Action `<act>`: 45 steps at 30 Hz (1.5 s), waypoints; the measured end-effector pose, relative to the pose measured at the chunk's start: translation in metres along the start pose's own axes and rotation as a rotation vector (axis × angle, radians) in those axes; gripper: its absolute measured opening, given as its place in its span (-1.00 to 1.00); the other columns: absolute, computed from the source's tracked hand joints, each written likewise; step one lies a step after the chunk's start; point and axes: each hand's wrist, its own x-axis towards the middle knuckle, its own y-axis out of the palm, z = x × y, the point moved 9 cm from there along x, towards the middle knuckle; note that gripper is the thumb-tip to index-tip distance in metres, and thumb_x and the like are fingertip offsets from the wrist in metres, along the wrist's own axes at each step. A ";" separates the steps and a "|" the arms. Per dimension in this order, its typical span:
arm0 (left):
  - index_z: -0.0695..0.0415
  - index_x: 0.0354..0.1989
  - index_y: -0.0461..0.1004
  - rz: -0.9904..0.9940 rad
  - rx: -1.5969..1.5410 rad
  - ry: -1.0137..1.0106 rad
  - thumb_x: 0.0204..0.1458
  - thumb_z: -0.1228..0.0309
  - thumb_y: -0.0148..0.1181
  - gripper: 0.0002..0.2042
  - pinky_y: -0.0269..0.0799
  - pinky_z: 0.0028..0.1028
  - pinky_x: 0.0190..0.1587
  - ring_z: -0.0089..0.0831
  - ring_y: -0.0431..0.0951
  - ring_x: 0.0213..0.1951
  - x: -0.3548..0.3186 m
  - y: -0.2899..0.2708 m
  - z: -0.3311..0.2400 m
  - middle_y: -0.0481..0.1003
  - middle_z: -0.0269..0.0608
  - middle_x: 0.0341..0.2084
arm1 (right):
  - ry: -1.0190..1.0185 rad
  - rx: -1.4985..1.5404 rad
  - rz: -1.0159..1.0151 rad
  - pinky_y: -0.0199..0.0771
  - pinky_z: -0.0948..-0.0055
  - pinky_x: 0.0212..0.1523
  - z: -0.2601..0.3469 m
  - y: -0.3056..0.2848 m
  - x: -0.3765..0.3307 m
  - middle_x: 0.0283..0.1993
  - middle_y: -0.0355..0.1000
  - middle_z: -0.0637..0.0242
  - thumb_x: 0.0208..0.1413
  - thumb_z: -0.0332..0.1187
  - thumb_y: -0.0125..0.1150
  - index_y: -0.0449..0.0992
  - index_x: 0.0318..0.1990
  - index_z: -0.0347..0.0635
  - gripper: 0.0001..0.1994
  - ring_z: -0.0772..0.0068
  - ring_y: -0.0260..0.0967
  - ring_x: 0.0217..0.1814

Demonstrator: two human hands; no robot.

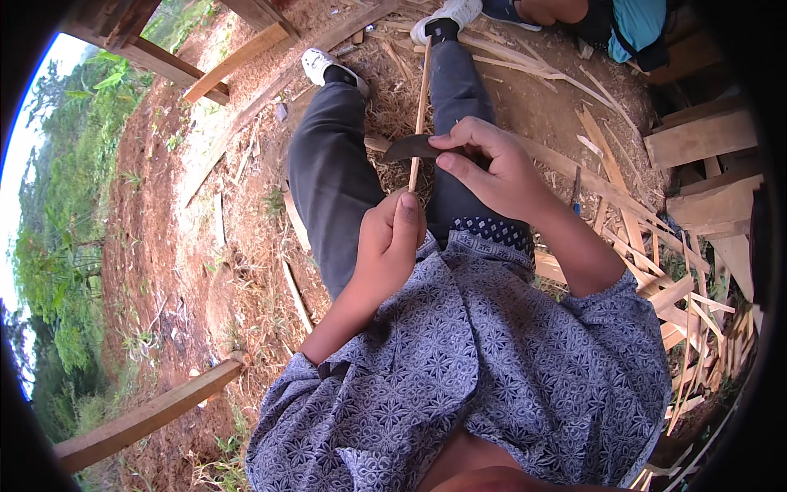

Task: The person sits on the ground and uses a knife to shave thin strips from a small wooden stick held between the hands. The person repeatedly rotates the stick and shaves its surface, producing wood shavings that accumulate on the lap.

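The left hand (389,238) is closed in a fist around the near end of a thin bamboo strip (420,98), which runs away from the body, between the legs, toward the white shoes (447,15). The right hand (492,168) is closed on the handle of a dark curved knife (407,148), thumb along the top, with the blade lying across the strip just beyond the left fist. Judging from this, the step in hand is shaving or splitting the strip, and the cut is at its near end. The next move appears to call for a steady hold by the left hand and a controlled push of the blade along the strip, away from the fist. To the right of the strip lie loose bamboo slats (623,221) and shavings, with stacked boards (701,139) further off. To its left the red earth ground (164,205) carries a wooden beam (147,418). Another person's legs (574,16) sit beyond the strip's far tip; that is the one obstruction near the line of the cut.
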 end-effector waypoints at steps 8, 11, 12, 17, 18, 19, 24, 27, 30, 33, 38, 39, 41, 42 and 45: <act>0.16 -0.53 0.26 0.047 0.038 0.035 0.48 0.21 -0.21 -0.54 0.15 -0.46 -0.51 -0.60 0.23 -0.62 0.002 0.007 -0.001 0.26 -0.39 -0.71 | -0.084 -0.058 -0.292 0.39 0.59 -0.27 -0.021 -0.039 0.002 -0.29 0.50 0.44 0.29 -0.40 0.28 0.57 -0.05 -0.30 -0.82 0.66 0.40 -0.33; 0.13 -0.53 0.24 0.099 0.030 0.041 0.49 0.16 -0.24 -0.52 0.09 -0.53 -0.52 -0.66 0.19 -0.60 -0.015 0.014 -0.009 0.25 -0.43 -0.69 | 0.058 0.040 -0.668 0.31 0.64 -0.44 -0.051 -0.110 0.002 -0.36 0.39 0.49 0.35 -0.30 0.24 0.50 0.03 -0.27 -0.76 0.71 0.31 -0.47; 0.13 -0.53 0.25 0.094 0.019 0.032 0.49 0.16 -0.24 -0.52 0.09 -0.52 -0.52 -0.66 0.19 -0.60 -0.016 0.012 -0.005 0.25 -0.43 -0.70 | 0.036 0.063 -0.740 0.29 0.64 -0.47 -0.052 -0.122 -0.004 -0.37 0.38 0.49 0.35 -0.29 0.23 0.49 0.04 -0.25 -0.74 0.72 0.28 -0.49; 0.13 -0.53 0.26 0.061 0.004 0.014 0.49 0.14 -0.24 -0.52 0.09 -0.52 -0.53 -0.65 0.18 -0.62 -0.015 0.004 -0.002 0.25 -0.43 -0.72 | 0.078 0.173 -0.590 0.25 0.65 -0.50 -0.042 -0.104 -0.009 -0.40 0.34 0.51 0.36 -0.28 0.23 0.45 0.08 -0.22 -0.73 0.73 0.24 -0.51; 0.12 -0.53 0.25 0.056 -0.002 0.020 0.49 0.14 -0.24 -0.52 0.09 -0.52 -0.53 -0.65 0.18 -0.62 -0.013 0.004 -0.002 0.25 -0.42 -0.71 | 0.098 0.184 -0.464 0.25 0.66 -0.49 -0.038 -0.088 -0.009 -0.39 0.35 0.51 0.36 -0.28 0.23 0.46 0.08 -0.22 -0.73 0.74 0.23 -0.50; 0.12 -0.53 0.26 0.051 -0.006 0.020 0.49 0.14 -0.24 -0.52 0.09 -0.52 -0.53 -0.65 0.18 -0.61 -0.012 0.004 0.001 0.25 -0.43 -0.71 | 0.106 0.155 -0.326 0.25 0.65 -0.46 -0.033 -0.069 -0.010 -0.39 0.36 0.51 0.35 -0.30 0.24 0.48 0.07 -0.23 -0.74 0.74 0.24 -0.48; 0.12 -0.52 0.26 0.056 0.030 0.018 0.49 0.15 -0.24 -0.52 0.09 -0.52 -0.52 -0.65 0.18 -0.60 -0.010 0.003 0.005 0.25 -0.43 -0.69 | -0.037 0.000 -0.051 0.29 0.61 -0.35 -0.013 -0.013 -0.008 -0.34 0.44 0.48 0.30 -0.36 0.28 0.57 -0.01 -0.25 -0.80 0.74 0.29 -0.39; 0.12 -0.52 0.26 0.048 0.008 0.010 0.49 0.15 -0.24 -0.53 0.09 -0.52 -0.52 -0.65 0.18 -0.60 -0.009 0.002 0.009 0.24 -0.44 -0.68 | -0.014 -0.035 -0.050 0.33 0.60 -0.30 -0.020 -0.012 -0.002 -0.29 0.49 0.45 0.28 -0.37 0.30 0.60 -0.06 -0.24 -0.83 0.71 0.34 -0.34; 0.12 -0.51 0.26 0.051 -0.013 -0.014 0.49 0.13 -0.24 -0.53 0.10 -0.52 -0.51 -0.65 0.17 -0.59 -0.009 0.002 0.014 0.24 -0.44 -0.68 | -0.063 -0.116 -0.114 0.37 0.61 -0.25 -0.022 -0.018 0.000 -0.26 0.52 0.44 0.28 -0.36 0.30 0.60 -0.08 -0.25 -0.84 0.69 0.37 -0.31; 0.12 -0.51 0.25 0.066 -0.018 0.020 0.49 0.13 -0.24 -0.53 0.09 -0.53 -0.51 -0.65 0.17 -0.59 -0.010 0.005 0.012 0.24 -0.45 -0.67 | -0.123 -0.167 -0.341 0.40 0.60 -0.25 -0.031 -0.046 0.002 -0.26 0.51 0.44 0.32 -0.34 0.26 0.56 -0.04 -0.27 -0.81 0.67 0.38 -0.31; 0.11 -0.51 0.25 0.008 -0.070 -0.002 0.49 0.16 -0.22 -0.54 0.05 -0.54 -0.52 -0.67 0.14 -0.60 -0.020 -0.002 0.021 0.22 -0.46 -0.68 | 0.041 -0.062 -0.761 0.28 0.67 -0.49 -0.052 -0.115 -0.008 -0.34 0.34 0.48 0.39 -0.25 0.19 0.43 0.12 -0.26 -0.69 0.76 0.22 -0.49; 0.11 -0.51 0.24 -0.017 -0.072 -0.007 0.49 0.17 -0.22 -0.55 0.04 -0.54 -0.52 -0.68 0.13 -0.60 -0.019 -0.006 0.025 0.21 -0.46 -0.68 | 0.050 0.005 -0.728 0.28 0.66 -0.49 -0.051 -0.110 -0.008 -0.36 0.31 0.49 0.39 -0.25 0.19 0.42 0.12 -0.25 -0.69 0.75 0.24 -0.48; 0.11 -0.50 0.25 -0.037 -0.073 0.015 0.49 0.18 -0.21 -0.56 0.02 -0.55 -0.53 -0.69 0.11 -0.61 -0.017 -0.009 0.021 0.21 -0.46 -0.68 | 0.106 0.114 -0.543 0.27 0.66 -0.46 -0.048 -0.082 -0.008 -0.33 0.34 0.53 0.38 -0.29 0.20 0.46 0.09 -0.23 -0.74 0.78 0.22 -0.45; 0.11 -0.50 0.25 -0.047 -0.074 0.030 0.49 0.19 -0.21 -0.56 0.02 -0.55 -0.53 -0.69 0.10 -0.61 -0.015 -0.011 0.020 0.20 -0.46 -0.67 | 0.131 0.165 -0.450 0.27 0.65 -0.45 -0.046 -0.067 -0.008 -0.32 0.36 0.54 0.37 -0.32 0.21 0.47 0.08 -0.22 -0.76 0.80 0.21 -0.44; 0.09 -0.49 0.23 -0.048 -0.100 0.012 0.49 0.20 -0.21 -0.58 -0.02 -0.56 -0.56 -0.71 0.09 -0.61 -0.011 -0.009 0.022 0.21 -0.47 -0.66 | 0.072 0.103 -0.113 0.24 0.65 -0.41 -0.025 -0.018 -0.011 -0.31 0.36 0.55 0.35 -0.34 0.23 0.52 0.05 -0.23 -0.78 0.80 0.21 -0.42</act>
